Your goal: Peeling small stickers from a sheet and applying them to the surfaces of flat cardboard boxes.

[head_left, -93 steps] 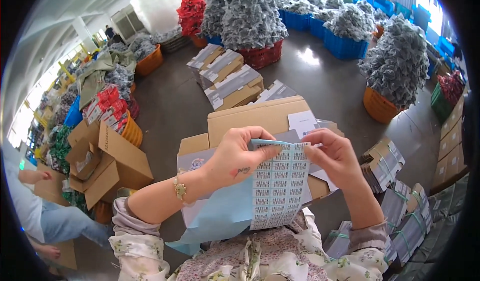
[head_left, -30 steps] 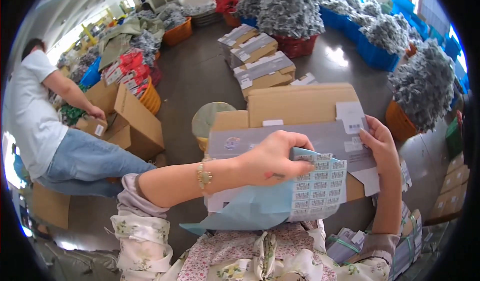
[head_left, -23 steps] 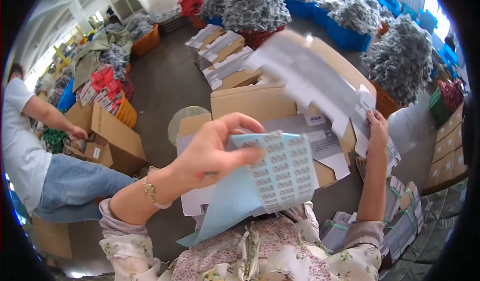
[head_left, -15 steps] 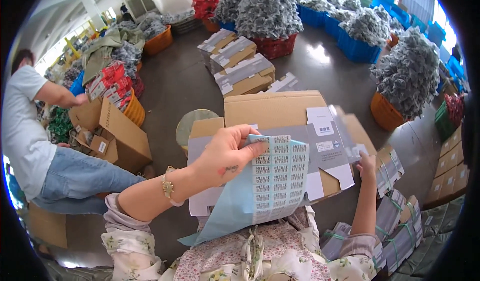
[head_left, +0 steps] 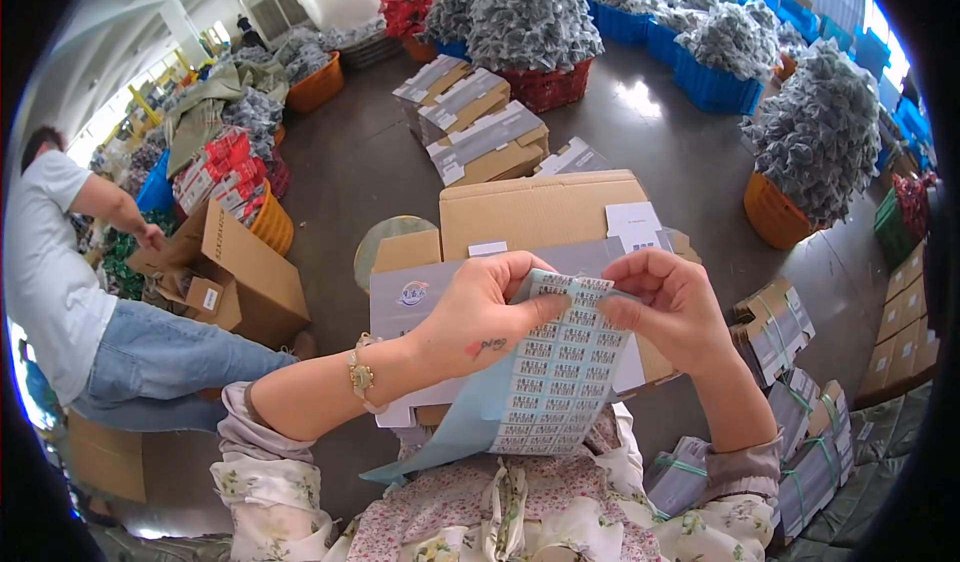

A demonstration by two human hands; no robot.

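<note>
While the sticker sheet (head_left: 560, 362) is looking nearly full, the left hand (head_left: 480, 312) is gripping its top edge and the right hand (head_left: 670, 302) is pinching there, near the cardboard box (head_left: 540, 212).

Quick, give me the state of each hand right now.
Left hand: closed, pinching the top edge of the sticker label sheet.
Right hand: fingertips pinched at the same sheet's top edge, apparently on one label.
</note>
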